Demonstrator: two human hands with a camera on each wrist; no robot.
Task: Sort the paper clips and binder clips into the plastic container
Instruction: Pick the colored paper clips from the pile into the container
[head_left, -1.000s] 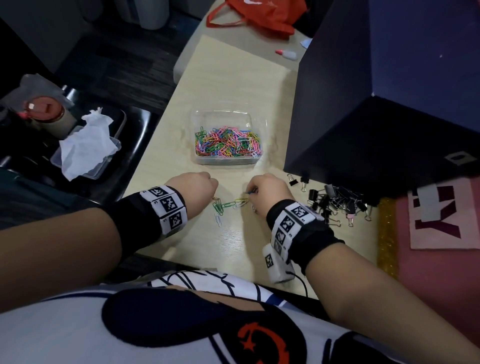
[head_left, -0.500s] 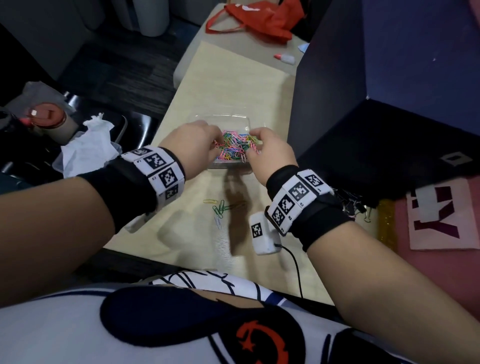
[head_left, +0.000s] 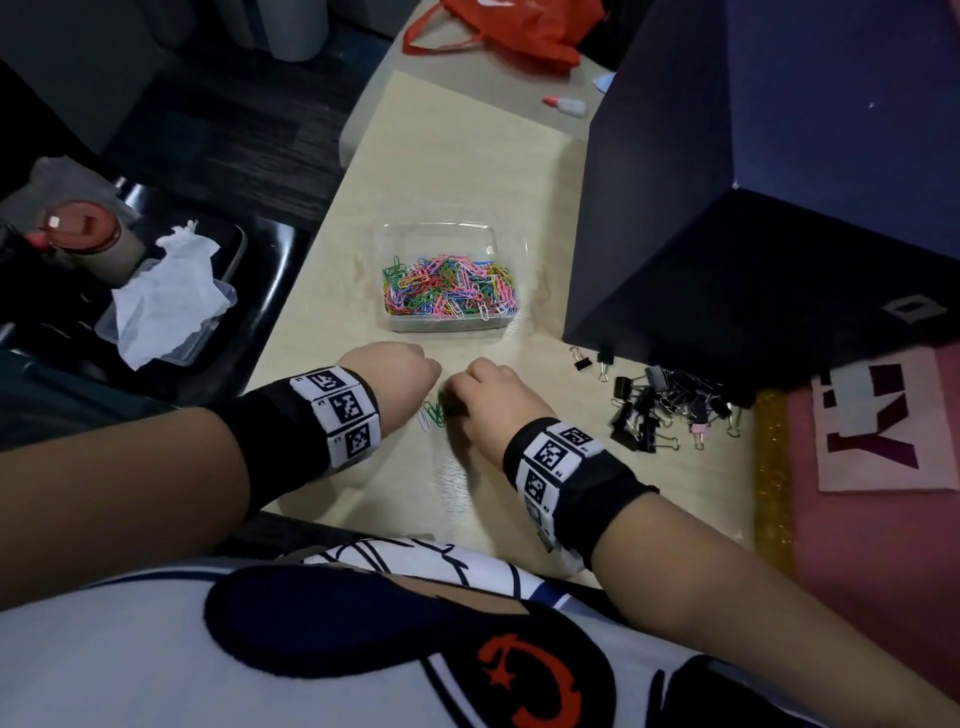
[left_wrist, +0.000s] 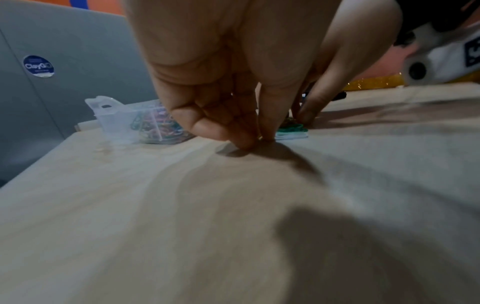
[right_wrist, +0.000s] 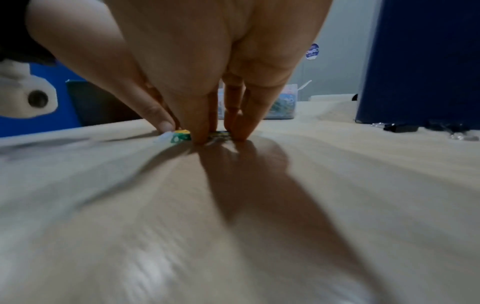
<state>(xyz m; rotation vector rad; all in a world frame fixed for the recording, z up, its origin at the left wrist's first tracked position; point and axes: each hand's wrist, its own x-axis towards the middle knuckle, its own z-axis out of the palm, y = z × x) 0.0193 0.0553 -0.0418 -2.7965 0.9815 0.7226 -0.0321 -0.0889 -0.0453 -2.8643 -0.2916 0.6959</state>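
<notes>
A clear plastic container (head_left: 387, 244) holds a heap of coloured paper clips (head_left: 449, 286) at the middle of the table. In front of it a few loose paper clips (head_left: 430, 414) lie on the wood, green and white ones among them. Both hands are down at these clips. My left hand (head_left: 402, 371) points its fingertips (left_wrist: 249, 142) at the table and pinches a small yellow clip. My right hand (head_left: 483, 392) has thumb and fingers (right_wrist: 200, 137) closed on the green and yellow clips (right_wrist: 182, 136). A pile of black binder clips (head_left: 657, 410) lies to the right.
A large dark blue box (head_left: 753, 208) stands at the right, just behind the binder clips. A red bag (head_left: 519, 23) and a small glue bottle (head_left: 569, 105) lie at the far end. Left of the table are a tissue in a tray (head_left: 161, 306) and a cup (head_left: 85, 239).
Both hands were over the container half a second ago. They have come back down to the loose clips near the table's front edge.
</notes>
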